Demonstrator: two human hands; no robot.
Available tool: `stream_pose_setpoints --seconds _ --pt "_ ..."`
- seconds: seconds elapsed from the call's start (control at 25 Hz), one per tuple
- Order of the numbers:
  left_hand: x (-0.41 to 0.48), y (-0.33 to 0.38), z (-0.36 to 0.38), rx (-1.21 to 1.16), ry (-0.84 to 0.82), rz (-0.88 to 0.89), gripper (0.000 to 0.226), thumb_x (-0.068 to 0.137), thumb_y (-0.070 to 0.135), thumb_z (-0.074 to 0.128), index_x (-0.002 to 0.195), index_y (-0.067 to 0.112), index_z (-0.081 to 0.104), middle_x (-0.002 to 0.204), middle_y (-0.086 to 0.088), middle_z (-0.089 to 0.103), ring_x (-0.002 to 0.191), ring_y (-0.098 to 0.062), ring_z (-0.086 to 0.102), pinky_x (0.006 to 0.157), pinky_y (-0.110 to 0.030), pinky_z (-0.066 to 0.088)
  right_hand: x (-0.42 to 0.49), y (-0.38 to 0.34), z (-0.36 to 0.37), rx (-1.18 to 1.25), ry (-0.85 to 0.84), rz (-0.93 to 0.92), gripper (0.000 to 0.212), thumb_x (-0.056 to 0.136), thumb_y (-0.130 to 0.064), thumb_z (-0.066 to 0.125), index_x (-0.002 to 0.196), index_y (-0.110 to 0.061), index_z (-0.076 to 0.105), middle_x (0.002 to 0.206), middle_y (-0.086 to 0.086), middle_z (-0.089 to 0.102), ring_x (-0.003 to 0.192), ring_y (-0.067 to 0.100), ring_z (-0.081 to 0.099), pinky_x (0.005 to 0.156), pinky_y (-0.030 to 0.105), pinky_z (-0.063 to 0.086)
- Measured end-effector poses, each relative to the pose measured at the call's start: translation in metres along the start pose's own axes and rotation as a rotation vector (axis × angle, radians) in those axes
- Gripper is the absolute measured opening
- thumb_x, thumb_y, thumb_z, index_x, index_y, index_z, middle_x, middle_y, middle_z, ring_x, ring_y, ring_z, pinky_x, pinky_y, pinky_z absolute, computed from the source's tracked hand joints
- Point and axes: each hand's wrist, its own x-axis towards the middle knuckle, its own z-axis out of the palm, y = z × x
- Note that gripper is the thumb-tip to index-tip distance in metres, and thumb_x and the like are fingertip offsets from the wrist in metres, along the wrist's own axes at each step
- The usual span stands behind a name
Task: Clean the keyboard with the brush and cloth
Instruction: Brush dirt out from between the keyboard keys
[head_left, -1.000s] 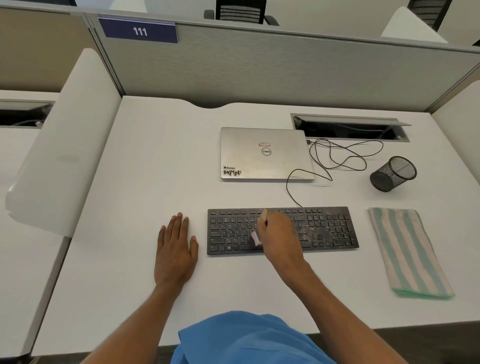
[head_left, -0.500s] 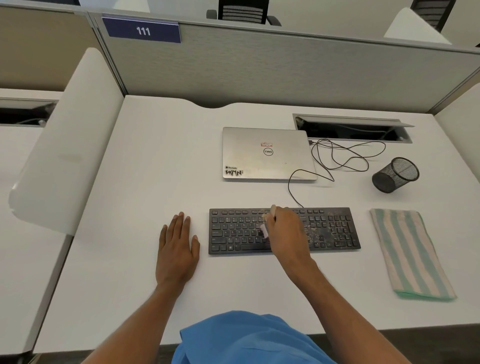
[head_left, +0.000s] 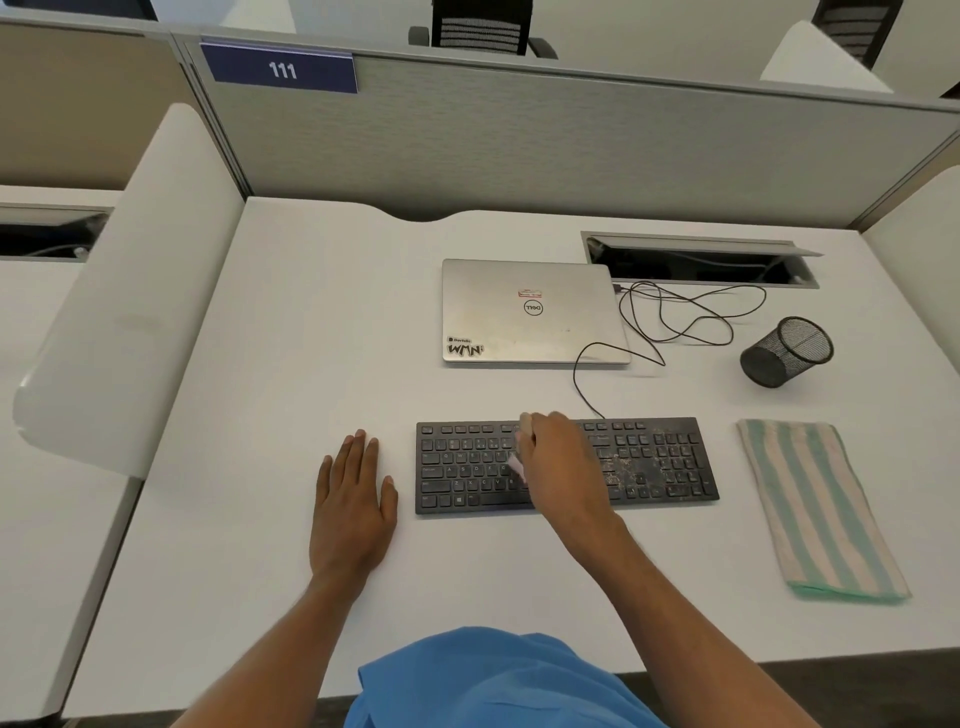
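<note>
The brush (head_left: 517, 464) is gripped in the curled fingers of the right hand (head_left: 563, 467) over the middle of the keyboard (head_left: 649, 462), lower centre of frame. The left hand (head_left: 353, 514) is laid flat on the desk (head_left: 311, 338), fingers straight, just left of the keyboard. The striped cloth (head_left: 818, 512) is laid at lower right, apart from it.

Desk (head_left: 311, 338) with keyboard (head_left: 467, 470), laptop (head_left: 530, 312), cloth (head_left: 815, 509), cup (head_left: 787, 351)

Matt black keyboard (head_left: 566, 465) (gritty debris) — striped woven cloth (head_left: 818, 512), brushed-metal laptop (head_left: 530, 312).
</note>
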Motion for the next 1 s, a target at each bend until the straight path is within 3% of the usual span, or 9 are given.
stream_pose_setpoints --seconds 0.12,0.2,0.36,0.44,0.56,0.68,0.8,1.0 --pt "-0.001 -0.001 0.000 -0.005 0.003 -0.003 0.065 0.104 0.038 0.030 0.160 0.007 0.039 0.170 -0.009 0.033 0.159 -0.022 0.024 0.132 -0.044 0.012 0.008 -0.012 0.001 0.086 -0.047 -0.172 0.023 0.102 -0.019 0.049 0.083 -0.018 0.062 0.087 -0.002 0.057 0.079 0.006 0.063 0.073 0.021 0.054" --pt "-0.001 -0.001 0.001 -0.005 -0.001 -0.003 0.065 0.104 0.039 0.029 0.160 0.008 0.039 0.170 -0.009 0.032 0.160 -0.022 0.023 0.132 -0.045 0.012 0.011 -0.020 0.003 0.001 -0.139 -0.237 0.017 0.100 -0.015 0.056 0.092 -0.016 0.071 0.092 -0.004 0.064 0.084 0.006 0.062 0.069 0.012 0.042" --pt "0.000 0.000 0.000 -0.003 -0.001 -0.003 0.065 0.104 0.038 0.029 0.161 0.008 0.038 0.171 -0.008 0.032 0.160 -0.022 0.024 0.132 -0.044 0.011 0.009 -0.021 -0.003 -0.088 -0.148 -0.221 0.019 0.097 -0.006 0.054 0.092 -0.015 0.070 0.088 -0.005 0.065 0.083 0.011 0.064 0.053 0.002 0.033" --pt "0.000 0.000 0.000 0.000 -0.002 -0.005 0.065 0.104 0.038 0.030 0.161 0.008 0.038 0.171 -0.008 0.032 0.160 -0.021 0.024 0.132 -0.044 0.012 0.009 -0.010 -0.012 -0.117 -0.156 -0.158 0.018 0.096 -0.003 0.055 0.093 -0.014 0.067 0.084 -0.001 0.064 0.078 0.017 0.060 0.048 0.005 0.032" --pt "0.000 -0.001 0.000 0.001 -0.006 -0.005 0.065 0.104 0.038 0.030 0.161 0.009 0.038 0.171 -0.007 0.031 0.160 -0.021 0.023 0.132 -0.044 0.011 0.012 0.010 -0.018 -0.153 -0.057 -0.055 0.023 0.091 -0.007 0.064 0.082 -0.026 0.056 0.076 -0.009 0.058 0.074 0.006 0.056 0.063 0.008 0.040" --pt "0.000 -0.002 0.001 0.002 -0.008 -0.008 0.065 0.104 0.038 0.029 0.162 0.009 0.037 0.171 -0.007 0.030 0.160 -0.020 0.022 0.132 -0.043 0.010 0.014 0.010 -0.017 -0.331 0.023 -0.071 0.012 0.097 -0.013 0.059 0.088 -0.020 0.059 0.081 -0.005 0.060 0.077 0.016 0.062 0.067 0.026 0.047" --pt "0.000 -0.001 0.000 0.003 -0.003 -0.007 0.065 0.104 0.038 0.029 0.162 0.009 0.037 0.171 -0.007 0.031 0.160 -0.020 0.022 0.132 -0.043 0.010 0.012 -0.008 -0.015 -0.159 0.069 -0.069 0.021 0.105 -0.025 0.044 0.092 -0.016 0.057 0.083 0.000 0.057 0.076 0.019 0.060 0.063 0.030 0.044" --pt "-0.001 0.000 -0.001 0.006 -0.002 -0.003 0.065 0.104 0.038 0.030 0.161 0.008 0.038 0.171 -0.008 0.032 0.160 -0.021 0.023 0.132 -0.042 0.010 0.009 -0.021 0.008 -0.025 0.016 -0.020 0.028 0.106 -0.025 0.042 0.090 -0.011 0.060 0.081 0.005 0.063 0.072 0.021 0.061 0.059 0.030 0.043"
